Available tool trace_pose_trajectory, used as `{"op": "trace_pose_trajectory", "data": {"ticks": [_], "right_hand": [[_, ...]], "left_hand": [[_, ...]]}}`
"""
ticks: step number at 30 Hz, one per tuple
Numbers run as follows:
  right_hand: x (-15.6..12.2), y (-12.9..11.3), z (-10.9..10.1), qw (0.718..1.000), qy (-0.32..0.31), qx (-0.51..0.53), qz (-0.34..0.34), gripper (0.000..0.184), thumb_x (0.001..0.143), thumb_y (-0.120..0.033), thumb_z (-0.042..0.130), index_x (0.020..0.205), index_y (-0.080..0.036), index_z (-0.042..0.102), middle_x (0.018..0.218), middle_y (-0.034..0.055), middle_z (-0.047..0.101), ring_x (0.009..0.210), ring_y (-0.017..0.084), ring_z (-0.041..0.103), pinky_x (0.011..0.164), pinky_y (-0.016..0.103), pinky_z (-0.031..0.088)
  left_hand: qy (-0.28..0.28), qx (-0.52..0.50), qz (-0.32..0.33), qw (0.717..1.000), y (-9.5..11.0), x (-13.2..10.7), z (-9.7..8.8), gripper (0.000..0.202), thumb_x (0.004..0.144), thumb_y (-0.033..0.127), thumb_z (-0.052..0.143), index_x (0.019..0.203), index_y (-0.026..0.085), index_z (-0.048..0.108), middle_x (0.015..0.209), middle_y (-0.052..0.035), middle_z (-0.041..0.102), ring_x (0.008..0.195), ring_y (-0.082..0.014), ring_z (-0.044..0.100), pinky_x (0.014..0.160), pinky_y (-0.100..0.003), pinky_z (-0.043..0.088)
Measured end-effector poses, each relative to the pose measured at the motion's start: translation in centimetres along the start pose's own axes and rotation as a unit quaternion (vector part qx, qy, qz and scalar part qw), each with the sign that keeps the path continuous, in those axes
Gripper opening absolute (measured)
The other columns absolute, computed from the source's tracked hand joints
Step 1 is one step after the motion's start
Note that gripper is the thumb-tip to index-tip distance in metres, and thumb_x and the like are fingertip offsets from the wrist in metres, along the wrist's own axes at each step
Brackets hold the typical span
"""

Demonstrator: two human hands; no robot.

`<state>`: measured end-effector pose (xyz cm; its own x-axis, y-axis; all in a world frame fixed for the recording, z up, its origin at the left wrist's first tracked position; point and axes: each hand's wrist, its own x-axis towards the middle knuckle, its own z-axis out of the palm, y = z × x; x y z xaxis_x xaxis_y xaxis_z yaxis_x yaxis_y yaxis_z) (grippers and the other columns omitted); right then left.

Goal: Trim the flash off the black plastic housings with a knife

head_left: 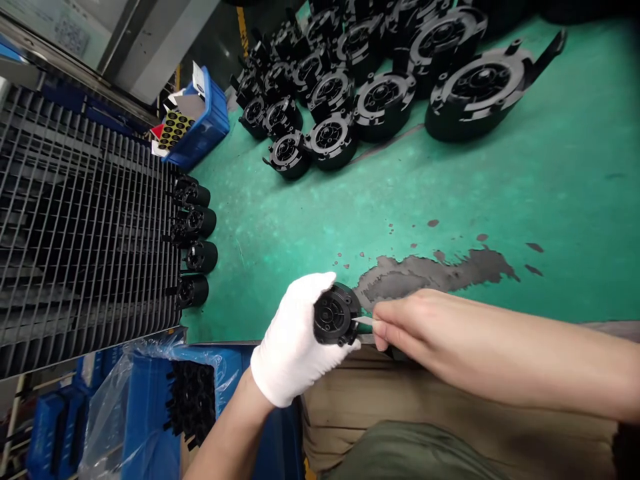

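Left hand: the gloved left hand (295, 340) is wrapped around a small black round part (336, 315), held up at the near edge of the green bench (500, 193)
Right hand: the bare right hand (415, 320) pinches a thin pale blade (364, 321); its tip touches the part's rim
Nearby: four black cylinders (195, 243) stand beside a slatted rack (85, 220); finished black housings (370, 73) are crowded at the far end; a blue crate (145, 407) of black pieces sits below
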<state>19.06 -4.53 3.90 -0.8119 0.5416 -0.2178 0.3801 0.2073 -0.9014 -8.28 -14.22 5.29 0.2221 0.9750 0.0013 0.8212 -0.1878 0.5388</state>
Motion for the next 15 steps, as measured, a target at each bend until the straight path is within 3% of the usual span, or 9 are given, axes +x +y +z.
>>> {"op": "trace_pose_trajectory", "data": {"ticks": [3,5,9,13,15], "right_hand": [[0.6,-0.4,-1.7,0.97,-0.152,0.174,0.079,0.036,0.112,-0.052,0.055,0.095,-0.029,0.078,0.076,0.0004,0.073,0.057,0.016,0.062,0.054,0.029,0.044],[0.5,-0.6,-2.4,0.946,-0.162,0.264,0.098,0.042,0.112,-0.065,0.057,0.102,-0.029,0.076,0.073,-0.001,0.069,0.052,0.015,0.055,0.051,0.028,0.045],[-0.9,-0.6,-2.3,0.962,-0.014,0.263,0.066,0.064,0.11,-0.087,0.053,0.099,-0.028,0.076,0.068,0.0009,0.065,0.052,0.016,0.057,0.05,0.03,0.05],[-2.1,-0.1,-0.9,0.975,0.124,0.18,0.033,0.068,0.113,-0.086,0.048,0.095,-0.03,0.08,0.064,0.0033,0.067,0.053,0.02,0.061,0.048,0.033,0.051],[-2.4,0.4,-0.2,0.973,0.19,0.132,0.006,0.059,0.114,-0.08,0.054,0.099,-0.032,0.084,0.079,0.0057,0.079,0.065,0.023,0.073,0.057,0.036,0.061]], "left_hand": [[0.009,-0.011,-0.005,1.0,-0.1,-0.1,0.0,0.102,0.089,0.051,0.107,0.17,0.03,0.047,0.156,-0.0164,0.071,0.145,-0.0393,0.077,0.125,-0.063,0.068],[0.012,-0.017,-0.008,1.0,-0.3,-0.2,0.0,0.103,0.09,0.051,0.107,0.17,0.03,0.046,0.156,-0.0162,0.071,0.145,-0.0394,0.077,0.126,-0.065,0.067],[0.041,-0.029,0.013,0.999,-0.4,-0.2,0.6,0.107,0.084,0.055,0.111,0.166,0.031,0.046,0.155,-0.0162,0.068,0.144,-0.0393,0.077,0.124,-0.064,0.068],[0.184,-0.077,0.039,0.979,-0.7,1.1,3.0,0.113,0.078,0.064,0.114,0.158,0.032,0.04,0.158,-0.0181,0.061,0.15,-0.041,0.076,0.126,-0.064,0.066],[0.233,-0.068,0.074,0.967,-1.1,2.0,3.9,0.115,0.068,0.067,0.118,0.148,0.033,0.043,0.151,-0.015,0.063,0.145,-0.0418,0.08,0.122,-0.063,0.069]]}}
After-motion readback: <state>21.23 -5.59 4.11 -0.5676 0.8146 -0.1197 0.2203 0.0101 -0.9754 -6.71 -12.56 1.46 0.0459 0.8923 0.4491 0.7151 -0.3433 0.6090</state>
